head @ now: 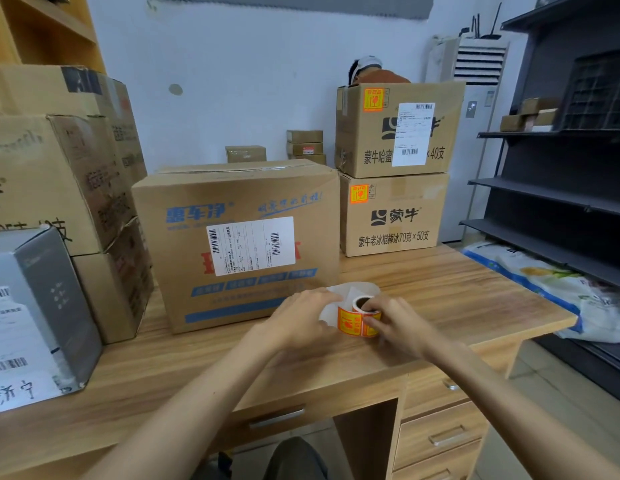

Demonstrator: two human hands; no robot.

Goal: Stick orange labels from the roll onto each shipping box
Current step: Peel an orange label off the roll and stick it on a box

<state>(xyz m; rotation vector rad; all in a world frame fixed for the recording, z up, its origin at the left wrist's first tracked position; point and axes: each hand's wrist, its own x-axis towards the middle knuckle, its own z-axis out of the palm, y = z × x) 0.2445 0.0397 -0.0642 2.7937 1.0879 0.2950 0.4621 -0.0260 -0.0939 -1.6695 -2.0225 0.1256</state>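
The roll of orange labels (357, 318) stands on edge on the wooden desk (457, 292), just in front of a large brown box (239, 244) with blue print and a white shipping label. My right hand (395, 322) grips the roll, a finger hooked in its core. My left hand (301, 317) pinches the white backing strip (350, 294) that trails off the roll. Two stacked brown boxes at the back right, upper (398, 129) and lower (393, 216), each carry an orange label in the top left corner. No orange label shows on the large box's front.
Stacked cartons (59, 174) and a grey box (34, 317) crowd the desk's left side. Small parcels (305, 145) sit behind the large box. Dark metal shelving (561, 188) stands at the right, with a printed sack (551, 282) beneath. A person's head shows behind the upper box.
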